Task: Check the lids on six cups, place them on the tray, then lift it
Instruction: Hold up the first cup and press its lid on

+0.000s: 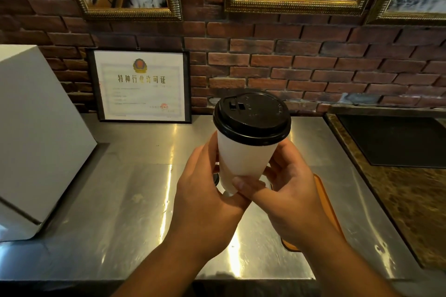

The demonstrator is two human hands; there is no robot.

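Head view looks down on a stainless steel counter (135, 200), where an orange tray (325, 202) lies partly hidden beneath the right hand (289, 190). That hand and the left hand (205, 200) both curl round a white paper cup (243, 159), holding it above the counter with its black lid (252, 118) on.

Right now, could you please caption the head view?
Left hand and right hand hold a black-lidded white cup above the counter.
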